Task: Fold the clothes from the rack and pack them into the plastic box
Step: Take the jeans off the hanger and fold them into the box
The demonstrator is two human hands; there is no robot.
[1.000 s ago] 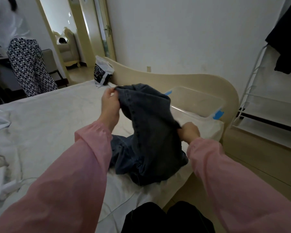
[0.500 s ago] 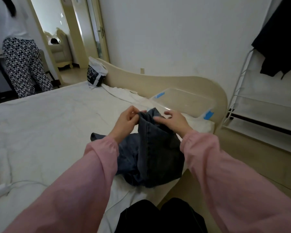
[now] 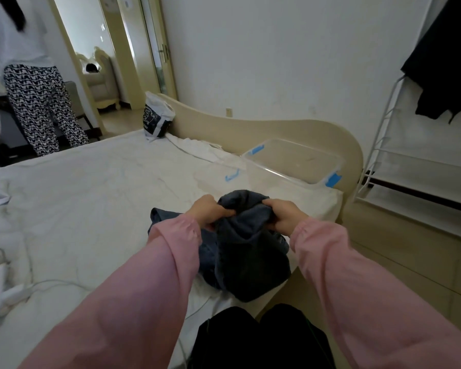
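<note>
— Dark blue-grey denim jeans (image 3: pixel 250 257): location?
— Bunched on the near right corner of the white-sheeted bed (image 3: pixel 91 198). Top fold lifted, the rest lying on the sheet.
— Surroundings, by size?
— White metal rack (image 3: pixel 381 134) at far right, with a black garment (image 3: pixel 442 62) hanging on it. Clear plastic box with blue clips (image 3: pixel 290 162) sits on the bed's far right corner, against the cream curved bed board (image 3: pixel 250 131) and just beyond the jeans.
— Hands?
— Left hand (image 3: pixel 210 211) and right hand (image 3: pixel 282 213), pink sleeves, near each other. Fingers of both are curled tight on the top fold of the jeans.
— Box contents?
— Cannot tell.
</note>
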